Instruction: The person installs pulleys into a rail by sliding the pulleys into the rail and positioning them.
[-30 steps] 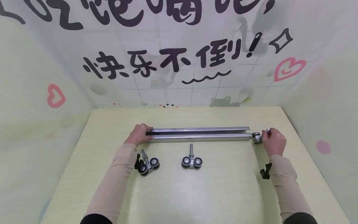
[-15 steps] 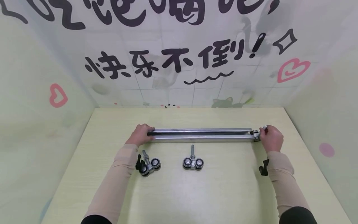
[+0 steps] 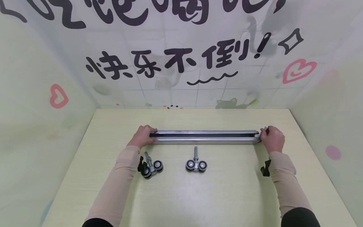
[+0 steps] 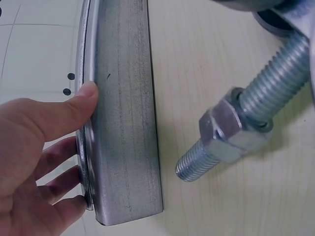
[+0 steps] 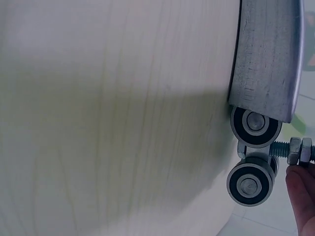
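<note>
A metal channel rail [image 3: 204, 141] lies crosswise on the table, its slot facing up. My left hand [image 3: 141, 136] grips its left end; in the left wrist view the thumb [image 4: 83, 101] presses one edge and the fingers lie along the lip. At the right end, my right hand [image 3: 273, 138] pinches the bolt of a roller trolley [image 5: 249, 186]. In the right wrist view, one wheel pair is partly hidden behind the rail's end [image 5: 266, 59], the other is outside. The bolt's nuts [image 5: 300, 150] sit by my fingertips; most of that hand is out of view.
Two more roller trolleys lie in front of the rail: one tilted [image 3: 158, 165] near my left wrist, one [image 3: 191, 165] near the middle, bolt pointing away. The tilted one's bolt with nut [image 4: 234, 125] looms close in the left wrist view. Printed cloth walls [image 3: 175, 97] enclose the table.
My right hand has moved left, bringing the roller trolley from beside the rail's right end partly into its slot. My left hand has kept its hold on the rail.
</note>
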Action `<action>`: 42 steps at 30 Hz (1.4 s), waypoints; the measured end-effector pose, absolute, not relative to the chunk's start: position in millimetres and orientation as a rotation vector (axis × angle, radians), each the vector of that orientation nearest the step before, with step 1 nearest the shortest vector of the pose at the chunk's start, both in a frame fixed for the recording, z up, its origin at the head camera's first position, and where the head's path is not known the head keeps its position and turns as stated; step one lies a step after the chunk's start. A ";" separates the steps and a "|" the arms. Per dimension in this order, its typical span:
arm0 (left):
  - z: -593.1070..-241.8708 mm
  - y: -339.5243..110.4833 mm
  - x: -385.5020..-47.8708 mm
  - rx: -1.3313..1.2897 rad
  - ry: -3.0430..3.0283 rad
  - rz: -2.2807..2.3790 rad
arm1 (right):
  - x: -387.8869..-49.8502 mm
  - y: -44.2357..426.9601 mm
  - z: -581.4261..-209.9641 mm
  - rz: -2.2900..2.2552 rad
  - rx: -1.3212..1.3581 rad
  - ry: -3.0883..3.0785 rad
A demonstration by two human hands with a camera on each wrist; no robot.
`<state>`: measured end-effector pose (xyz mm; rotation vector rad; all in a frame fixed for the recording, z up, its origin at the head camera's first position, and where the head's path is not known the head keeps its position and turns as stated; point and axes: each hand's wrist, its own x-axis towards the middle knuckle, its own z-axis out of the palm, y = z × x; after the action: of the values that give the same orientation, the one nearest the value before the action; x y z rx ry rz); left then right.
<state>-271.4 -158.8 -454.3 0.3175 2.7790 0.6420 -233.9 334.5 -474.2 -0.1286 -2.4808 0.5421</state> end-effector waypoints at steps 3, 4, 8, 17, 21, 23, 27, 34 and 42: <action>-454.7 -158.7 -271.1 0.307 2.778 0.642 | -234.6 333.9 -473.8 0.542 -0.126 -2.489; -454.8 -158.7 -271.1 0.305 2.776 0.645 | -234.9 334.0 -474.2 0.540 -0.132 -2.493; -455.1 -159.3 -271.3 0.299 2.766 0.657 | -235.3 332.8 -474.4 0.552 -0.142 -2.517; -450.8 -158.7 -269.3 0.313 2.768 0.658 | -234.0 322.9 -472.3 0.578 -0.101 -2.601; -451.2 -159.0 -269.2 0.309 2.770 0.656 | -234.7 321.1 -472.1 0.597 -0.068 -2.600; -452.2 -159.5 -269.5 0.313 2.772 0.653 | -235.1 321.0 -473.2 0.604 -0.060 -2.594; -453.9 -160.7 -270.1 0.309 2.771 0.660 | -236.2 320.7 -477.4 0.634 -0.053 -2.584; -453.7 -160.8 -269.5 0.302 2.758 0.675 | -234.8 315.4 -481.5 0.676 -0.078 -2.549; -450.8 -160.2 -268.5 0.312 2.763 0.665 | -235.9 309.2 -481.2 0.651 -0.048 -2.576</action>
<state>-268.5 -160.2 -450.8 0.3121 2.7633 0.6649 -235.9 309.2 -481.2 -0.0483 -2.5758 0.6505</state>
